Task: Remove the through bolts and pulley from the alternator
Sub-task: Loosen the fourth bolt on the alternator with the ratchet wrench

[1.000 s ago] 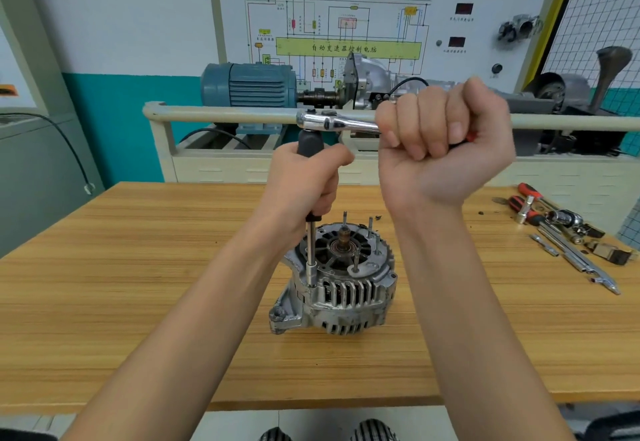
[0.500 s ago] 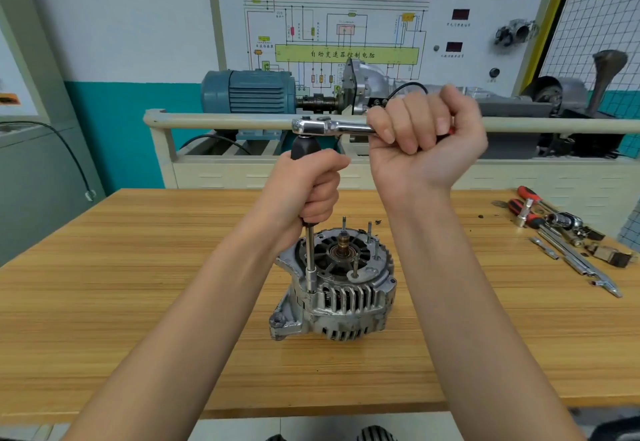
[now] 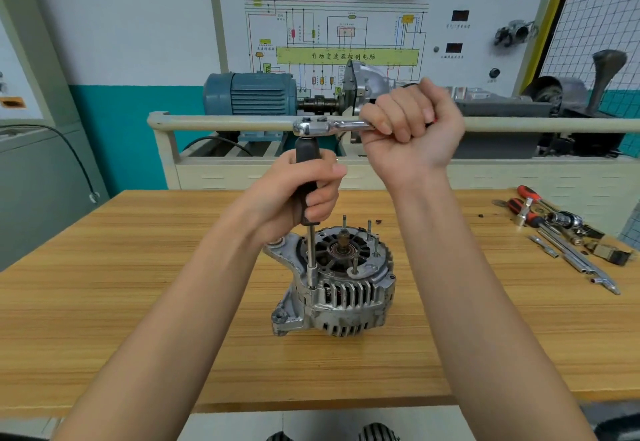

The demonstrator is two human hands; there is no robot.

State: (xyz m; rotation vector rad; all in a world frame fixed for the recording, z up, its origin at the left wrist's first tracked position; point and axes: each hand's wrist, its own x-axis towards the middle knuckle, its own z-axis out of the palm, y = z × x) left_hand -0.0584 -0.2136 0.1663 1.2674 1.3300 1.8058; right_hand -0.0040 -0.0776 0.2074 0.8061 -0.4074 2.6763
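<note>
A silver alternator (image 3: 341,290) stands on the wooden table (image 3: 121,295), shaft end up, with several thin bolts sticking up from its top. A long extension bar (image 3: 311,257) with a black grip runs down to a bolt at the housing's left rim. My left hand (image 3: 301,191) grips the black grip. A chrome ratchet (image 3: 327,126) sits on top of the extension. My right hand (image 3: 410,129) grips the ratchet's handle, out to the right of its head.
Screwdrivers, sockets and extension bars (image 3: 561,232) lie on the table at the right. Behind the table a beige rail (image 3: 225,123) fronts a trainer bench with a blue motor (image 3: 249,94) and a wiring-diagram board (image 3: 346,56).
My right hand has swung the ratchet handle away from me, toward the back. The left hand stays on the extension grip.
</note>
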